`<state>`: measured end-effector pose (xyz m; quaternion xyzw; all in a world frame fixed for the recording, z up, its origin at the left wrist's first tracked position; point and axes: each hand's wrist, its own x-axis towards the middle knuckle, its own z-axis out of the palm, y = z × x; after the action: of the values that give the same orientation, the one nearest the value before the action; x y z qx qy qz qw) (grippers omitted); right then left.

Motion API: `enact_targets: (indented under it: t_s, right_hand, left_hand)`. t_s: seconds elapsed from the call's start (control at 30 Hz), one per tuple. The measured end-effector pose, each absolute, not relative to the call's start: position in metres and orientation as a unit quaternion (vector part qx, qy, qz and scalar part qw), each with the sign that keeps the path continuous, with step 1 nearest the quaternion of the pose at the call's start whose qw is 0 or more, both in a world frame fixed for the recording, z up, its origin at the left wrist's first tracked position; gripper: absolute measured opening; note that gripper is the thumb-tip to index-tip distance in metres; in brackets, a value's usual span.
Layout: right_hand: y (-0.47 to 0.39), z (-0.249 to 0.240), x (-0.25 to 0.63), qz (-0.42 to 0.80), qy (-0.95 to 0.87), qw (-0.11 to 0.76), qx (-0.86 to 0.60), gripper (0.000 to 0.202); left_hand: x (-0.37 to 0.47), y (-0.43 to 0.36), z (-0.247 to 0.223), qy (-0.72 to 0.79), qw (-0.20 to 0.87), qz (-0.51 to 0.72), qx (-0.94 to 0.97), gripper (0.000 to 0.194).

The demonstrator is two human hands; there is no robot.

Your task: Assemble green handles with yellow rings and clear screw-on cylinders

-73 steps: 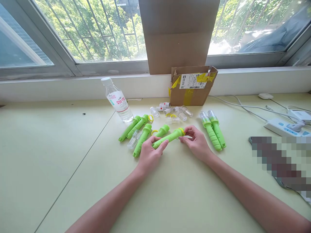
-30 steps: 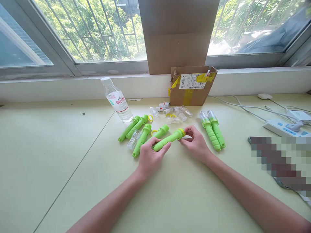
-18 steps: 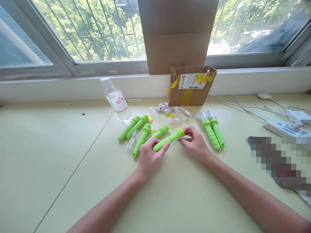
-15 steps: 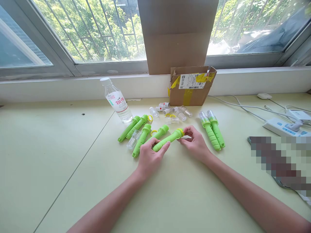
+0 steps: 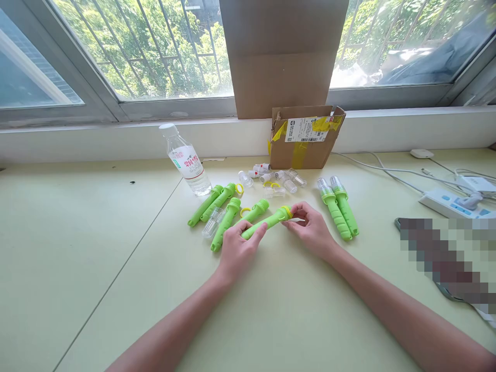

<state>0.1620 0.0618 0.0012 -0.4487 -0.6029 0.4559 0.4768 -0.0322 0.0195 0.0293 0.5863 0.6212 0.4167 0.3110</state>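
Table [image 5: 77, 232]: pale green, dark seam [image 5: 117, 276] slanting through the lower left
Green tubes [image 5: 227, 225]: four uncapped, centre
Clear caps [image 5: 287, 183]: mostly clustered upper centre
Yellow rings [image 5: 242, 190]: scattered around centre
Capped tubes [image 5: 338, 213]: two, centre right
Bottle [image 5: 189, 164]: standing, upper left of centre
Cardboard box [image 5: 300, 155]: upper centre
Power strip [image 5: 445, 202]: right edge

Left hand [image 5: 238, 249] in a curled grip, right hand [image 5: 313, 230] (also half-curled) close by.

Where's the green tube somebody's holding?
In the head view, the green tube is near the middle, gripped by the left hand, with the right hand at its yellow-ringed end, nearer than the clear caps.
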Motion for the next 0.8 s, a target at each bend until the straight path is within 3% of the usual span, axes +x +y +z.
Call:
enact_targets:
  t_s: [0.57,0.8]
  right_hand:
    - [0.0625,-0.0001,0.1601,0.458,-0.579,0.495,-0.458,0.037]
    - [0.0629,0.0004,0.1606,0.444,-0.604,0.482,-0.454,0.033]
  left_hand:
    - [-0.0322,0.0212,0.0226,0.574,0.277,0.434,0.637,0.022]
    - [-0.0307,0.0174,0.0241,0.591,0.257,0.432,0.631,0.024]
